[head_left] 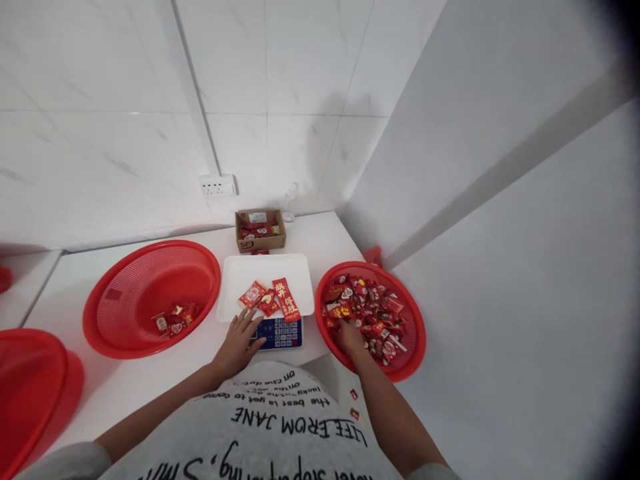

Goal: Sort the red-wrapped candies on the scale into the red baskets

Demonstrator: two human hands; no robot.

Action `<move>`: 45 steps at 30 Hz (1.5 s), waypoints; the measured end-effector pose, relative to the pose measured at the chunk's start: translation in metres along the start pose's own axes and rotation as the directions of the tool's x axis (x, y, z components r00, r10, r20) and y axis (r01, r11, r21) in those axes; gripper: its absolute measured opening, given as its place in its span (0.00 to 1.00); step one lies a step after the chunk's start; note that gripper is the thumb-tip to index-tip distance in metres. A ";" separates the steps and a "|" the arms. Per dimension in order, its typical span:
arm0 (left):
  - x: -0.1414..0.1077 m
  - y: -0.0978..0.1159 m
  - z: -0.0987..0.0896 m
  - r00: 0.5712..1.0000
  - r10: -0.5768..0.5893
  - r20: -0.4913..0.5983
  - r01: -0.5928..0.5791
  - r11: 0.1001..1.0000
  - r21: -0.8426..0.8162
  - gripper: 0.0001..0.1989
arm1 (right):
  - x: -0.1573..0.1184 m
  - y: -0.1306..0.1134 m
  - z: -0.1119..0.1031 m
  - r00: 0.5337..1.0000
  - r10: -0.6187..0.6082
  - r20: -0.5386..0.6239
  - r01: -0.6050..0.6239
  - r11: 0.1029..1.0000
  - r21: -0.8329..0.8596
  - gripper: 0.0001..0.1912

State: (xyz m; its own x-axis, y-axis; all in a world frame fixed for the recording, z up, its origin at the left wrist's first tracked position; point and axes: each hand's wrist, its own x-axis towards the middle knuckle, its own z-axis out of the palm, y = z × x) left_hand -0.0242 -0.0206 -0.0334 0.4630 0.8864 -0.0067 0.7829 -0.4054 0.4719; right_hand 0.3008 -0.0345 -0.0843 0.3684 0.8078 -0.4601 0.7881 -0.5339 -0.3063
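Observation:
My left hand (243, 339) is open, its fingers spread over the near edge of the white weighing tray (233, 273) and beside the scale's blue keypad (270, 335). Several red and gold packets (286, 300) lie on the tray, one of them long and hanging over its near edge. In the red basket (421, 340) on the right, my right hand (351, 337) reaches down among many small red snack packets (380, 310). Its fingers are curled and partly hidden, by a red packet with gold lettering (341, 311); what they grip I cannot make out.
Left of the scale stands a wide red basket (107, 293) with a few red packets (175, 320) inside. Another red basket (30, 400) is at the lower left. Behind the tray sits a small cardboard box (261, 243) of packets, near a wall socket (219, 185). A wall bounds the right.

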 end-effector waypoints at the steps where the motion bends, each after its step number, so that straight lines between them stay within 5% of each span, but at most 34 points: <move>1: 0.000 0.000 0.000 1.000 0.000 0.002 0.000 1.000 -0.007 0.23 | 0.000 0.003 -0.001 1.000 -0.019 -0.012 0.019 0.997 0.072 0.17; 6: 0.004 -0.002 -0.006 0.999 -0.008 -0.037 0.006 0.998 -0.056 0.22 | 0.000 0.014 -0.012 0.994 0.007 -0.105 0.043 0.885 0.464 0.02; 13: 0.018 0.023 -0.024 0.994 -0.107 -0.037 0.084 0.919 -0.384 0.21 | -0.014 -0.004 -0.047 0.984 0.103 -0.146 0.075 0.507 0.859 0.17; 16: 0.027 0.049 -0.031 0.978 -0.161 0.135 0.210 0.724 -0.657 0.24 | -0.028 -0.042 -0.057 0.999 -0.010 -0.041 0.042 0.206 0.978 0.19; 19: 0.038 0.073 -0.033 0.906 -0.149 0.396 0.423 0.334 -0.842 0.30 | -0.043 -0.090 -0.054 0.985 -0.172 -0.006 0.017 0.061 0.998 0.17; 21: 0.045 0.083 -0.033 0.867 -0.093 0.489 0.497 0.108 -0.861 0.31 | -0.052 -0.119 -0.044 0.971 -0.239 0.008 0.010 0.073 0.997 0.15; 24: 0.049 0.084 -0.032 0.845 -0.129 0.520 0.518 -0.048 -0.854 0.29 | -0.061 -0.149 -0.028 0.959 -0.283 -0.010 0.066 0.191 0.979 0.13; 30: 0.043 0.059 -0.031 0.809 -0.346 0.476 0.475 -0.095 -0.875 0.19 | -0.069 -0.164 -0.013 0.928 -0.366 0.068 0.008 0.203 0.979 0.14; 34: 0.040 0.047 -0.034 0.801 -0.370 0.470 0.443 -0.161 -0.882 0.18 | -0.068 -0.164 -0.012 0.918 -0.338 0.206 -0.178 0.111 0.978 0.19; 38: 0.040 0.040 -0.039 0.785 -0.391 0.480 0.411 -0.251 -0.876 0.17 | -0.060 -0.165 -0.009 0.922 -0.323 0.216 -0.218 0.030 0.975 0.19; 45: 0.037 0.027 -0.045 0.727 -0.463 0.508 0.409 -0.301 -0.861 0.13 | -0.034 -0.171 -0.006 0.947 -0.267 0.180 -0.142 0.156 0.978 0.17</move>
State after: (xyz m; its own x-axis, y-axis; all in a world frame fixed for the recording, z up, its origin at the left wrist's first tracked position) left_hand -0.0050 0.0112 0.0191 0.1849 0.7183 -0.6708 -0.4044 0.6777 0.6142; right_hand 0.1563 0.0304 -0.0110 0.0502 0.8624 -0.5038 -0.4112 -0.4418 -0.7973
